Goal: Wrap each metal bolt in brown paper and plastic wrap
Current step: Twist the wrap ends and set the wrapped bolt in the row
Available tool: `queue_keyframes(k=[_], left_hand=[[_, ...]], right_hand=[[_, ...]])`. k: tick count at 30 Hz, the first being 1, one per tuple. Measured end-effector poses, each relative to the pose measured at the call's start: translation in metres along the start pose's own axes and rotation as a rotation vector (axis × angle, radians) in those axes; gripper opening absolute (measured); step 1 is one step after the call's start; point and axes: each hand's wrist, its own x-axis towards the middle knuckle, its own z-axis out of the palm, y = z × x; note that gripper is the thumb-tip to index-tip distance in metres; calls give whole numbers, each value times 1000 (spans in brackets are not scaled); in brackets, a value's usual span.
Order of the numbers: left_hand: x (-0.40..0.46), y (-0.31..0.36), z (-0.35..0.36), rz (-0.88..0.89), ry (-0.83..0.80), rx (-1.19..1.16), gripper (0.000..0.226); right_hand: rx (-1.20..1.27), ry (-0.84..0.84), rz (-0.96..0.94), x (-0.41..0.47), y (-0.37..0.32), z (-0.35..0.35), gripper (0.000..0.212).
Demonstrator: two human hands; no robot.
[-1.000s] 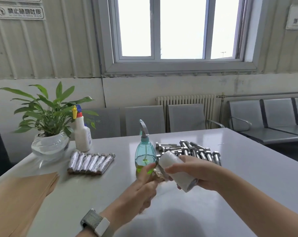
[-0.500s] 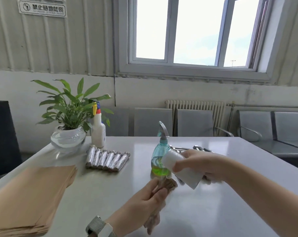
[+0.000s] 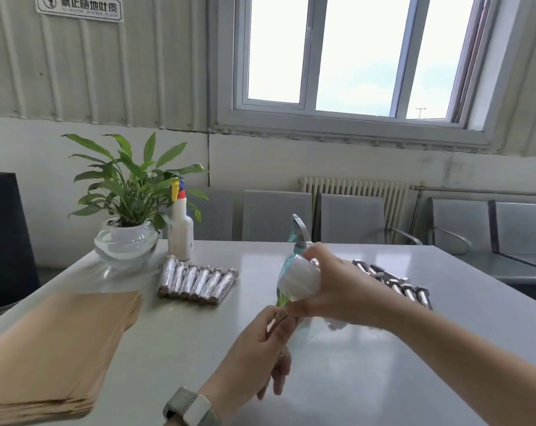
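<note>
my right grip [image 3: 337, 290] curls round the plastic wrap roll [image 3: 299, 279]; my left grip [image 3: 260, 348] pinches the paper-wrapped bolt [image 3: 286, 316] just beneath it, above the worktop [image 3: 352, 379]; bare bolts [image 3: 395, 284] lie behind.

Bare table [image 3: 368, 373] lies open ahead; spray bottle [image 3: 297, 238] and bolts [image 3: 395, 284] crowd behind.
</note>
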Motion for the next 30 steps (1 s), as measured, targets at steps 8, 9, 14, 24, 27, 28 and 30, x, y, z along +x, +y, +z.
queue_keyframes(k=[8, 9, 14, 24, 27, 28, 30], left_hand=[[9, -5, -12, -220, 157, -301, 23], [10, -5, -14, -246, 172, -363, 21], [14, -1, -22, -339, 208, -654, 17], [14, 8, -31, -289, 281, -1048, 30], [16, 8, -38, -258, 322, -1183, 41], [16, 7, -39, -263, 323, -1199, 45], [16, 8, -40, -281, 307, -1184, 49]], right_hand=[[-55, 83, -161, -1, -8, 40, 56], [-112, 116, -192, -1, -10, 46, 57], [-356, 330, -458, -3, -7, 72, 48], [-197, 283, -596, 0, -2, 101, 62], [-242, 396, -668, 1, -1, 108, 50], [-266, 424, -683, 1, 0, 110, 48], [-307, 433, -720, 2, 2, 114, 46]])
